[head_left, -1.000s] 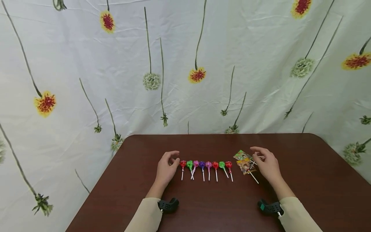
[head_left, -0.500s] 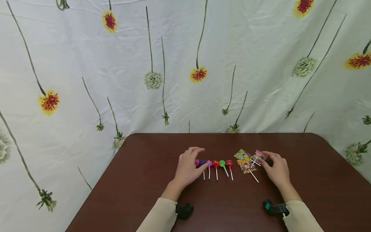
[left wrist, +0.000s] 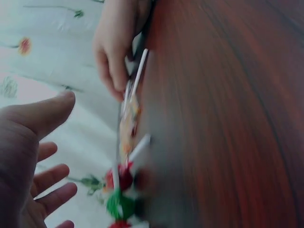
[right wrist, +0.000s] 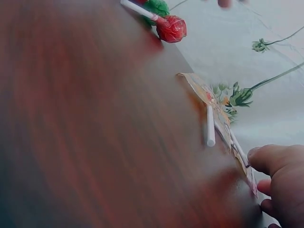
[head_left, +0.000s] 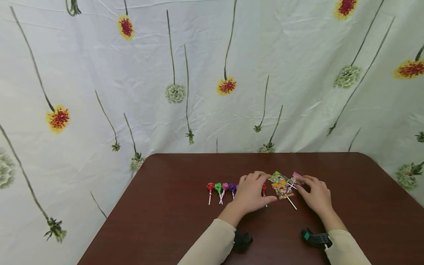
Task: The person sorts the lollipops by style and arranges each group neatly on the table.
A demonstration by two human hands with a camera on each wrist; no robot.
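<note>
In the head view, my left hand (head_left: pixel 250 192) is over the right part of a row of ball lollipops, fingers spread and holding nothing. It hides several of them. A red (head_left: pixel 210 187), a green (head_left: pixel 218 187), a pink (head_left: pixel 225 187) and a purple lollipop (head_left: pixel 232 188) show to its left. A red lollipop (right wrist: pixel 172 29) at the row's right end shows in the right wrist view. My right hand (head_left: pixel 314 191) touches a flat pink-wrapped lollipop (head_left: pixel 296 176), fingertips and thumb at its wrapper and stick. Beside that lie a flat green-wrapped lollipop (head_left: pixel 276 177) and a flat orange-wrapped lollipop (head_left: pixel 282 190), partly overlapping.
Everything lies on a dark brown table (head_left: pixel 159 221) with rounded far corners. A white curtain (head_left: pixel 198 73) with printed flowers hangs right behind the table's far edge. A black band (head_left: pixel 316 238) sits on the right wrist.
My left hand has moved right along the row, from its left end to the right end near the flat lollipops. My right hand has shifted slightly right and its fingertips stay at the pink-wrapped lollipop.
</note>
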